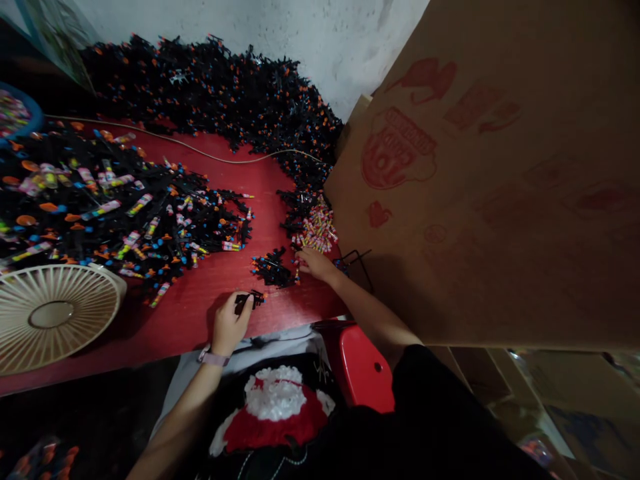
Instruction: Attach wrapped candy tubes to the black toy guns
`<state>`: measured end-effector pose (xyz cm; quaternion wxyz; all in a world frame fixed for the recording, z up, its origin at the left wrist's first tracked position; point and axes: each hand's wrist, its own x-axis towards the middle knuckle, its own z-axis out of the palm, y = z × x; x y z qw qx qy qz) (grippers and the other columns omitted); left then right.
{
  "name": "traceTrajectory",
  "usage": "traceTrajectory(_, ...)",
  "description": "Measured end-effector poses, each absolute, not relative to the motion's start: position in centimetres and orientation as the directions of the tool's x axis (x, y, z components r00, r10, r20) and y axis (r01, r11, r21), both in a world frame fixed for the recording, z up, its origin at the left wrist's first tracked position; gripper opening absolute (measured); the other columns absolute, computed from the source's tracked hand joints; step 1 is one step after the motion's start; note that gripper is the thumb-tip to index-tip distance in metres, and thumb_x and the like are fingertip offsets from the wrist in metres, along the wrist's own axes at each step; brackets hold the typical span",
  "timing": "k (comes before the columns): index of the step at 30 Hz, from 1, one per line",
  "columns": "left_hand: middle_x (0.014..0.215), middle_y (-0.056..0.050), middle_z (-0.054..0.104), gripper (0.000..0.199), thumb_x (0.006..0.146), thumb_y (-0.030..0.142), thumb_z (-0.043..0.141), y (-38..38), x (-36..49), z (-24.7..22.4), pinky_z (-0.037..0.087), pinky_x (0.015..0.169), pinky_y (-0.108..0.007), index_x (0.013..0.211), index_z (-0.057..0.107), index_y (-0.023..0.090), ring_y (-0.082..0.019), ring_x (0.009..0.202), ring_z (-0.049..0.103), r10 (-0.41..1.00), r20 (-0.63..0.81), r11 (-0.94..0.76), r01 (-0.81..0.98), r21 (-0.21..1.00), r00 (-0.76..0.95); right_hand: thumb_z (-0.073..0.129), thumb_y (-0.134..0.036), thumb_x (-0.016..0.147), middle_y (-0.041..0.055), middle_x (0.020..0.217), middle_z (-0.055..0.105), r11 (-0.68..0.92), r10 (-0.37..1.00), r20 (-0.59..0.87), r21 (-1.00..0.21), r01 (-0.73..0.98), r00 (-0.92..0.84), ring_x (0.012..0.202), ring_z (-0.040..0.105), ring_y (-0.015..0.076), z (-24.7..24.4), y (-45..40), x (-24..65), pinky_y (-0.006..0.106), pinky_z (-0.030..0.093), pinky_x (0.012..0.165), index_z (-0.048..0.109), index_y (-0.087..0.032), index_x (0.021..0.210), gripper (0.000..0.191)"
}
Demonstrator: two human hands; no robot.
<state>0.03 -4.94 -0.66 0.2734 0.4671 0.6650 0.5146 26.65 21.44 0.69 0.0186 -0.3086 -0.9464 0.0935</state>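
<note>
My left hand (pixel 230 325) is closed around a small black toy gun (pixel 257 299) with an orange and blue end, just above the red table near its front edge. My right hand (pixel 315 264) reaches in from the right, fingers bent together. What sits in those fingers is too small to make out. Directly behind it lies a heap of small pink and yellow candy tubes (pixel 320 225). Between my hands rests a little cluster of black toy guns (pixel 275 269) with blue and orange bits.
Toy guns with candy tubes fitted form a big pile (pixel 150 207) on the left. Another black pile (pixel 215 90) lines the wall. A cream round basket (pixel 107 320) stands front left, a tall cardboard box (pixel 450 220) at right. A cord (pixel 200 155) crosses the red table (pixel 200 320).
</note>
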Motion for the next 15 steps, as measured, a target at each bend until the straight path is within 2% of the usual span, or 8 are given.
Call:
traceTrajectory(9, 0.092, -0.007, 0.083, 0.033, 0.099, 0.057, 0.065, -5.0, 0.1, -0.3, 0.063, 0.081, -0.035, 0.102, 0.075, 0.025, -0.025, 0.083, 0.080, 0.901, 0.114, 0.036, 0.334, 0.942, -0.419, 0.071, -0.014, 0.089, 0.0089, 0.109, 0.068, 0.687, 0.712, 0.113, -0.316, 0.654, -0.693, 0.106, 0.060, 0.0255, -0.7, 21.5, 26.6, 0.035, 0.048, 0.097, 0.070, -0.017, 0.111, 0.023)
traceTrajectory(12, 0.090, -0.007, 0.083, 0.032, 0.099, 0.055, 0.065, -5.0, 0.1, -0.2, 0.064, 0.080, -0.034, 0.103, 0.075, 0.025, -0.025, 0.081, 0.080, 0.901, 0.128, 0.016, 0.327, 0.945, -0.414, 0.073, -0.016, 0.087, 0.0097, 0.109, 0.066, 0.665, 0.736, 0.151, -0.341, 0.665, -0.660, 0.106, 0.057, 0.0271, -0.9, 21.2, 26.4, 0.038, 0.048, 0.099, 0.068, -0.018, 0.103, 0.017)
traceTrajectory(15, 0.088, -0.006, 0.082, 0.030, 0.099, 0.053, 0.065, -5.0, 0.1, 0.0, 0.064, 0.081, -0.035, 0.102, 0.075, 0.025, -0.024, 0.079, 0.079, 0.899, 0.152, -0.005, 0.336, 0.942, -0.411, 0.068, -0.019, 0.090, 0.0123, 0.112, 0.065, 0.624, 0.778, 0.211, -0.371, 0.688, -0.591, 0.110, 0.056, 0.0297, -1.3, 20.2, 26.2, 0.042, 0.047, 0.103, 0.066, -0.019, 0.104, 0.015)
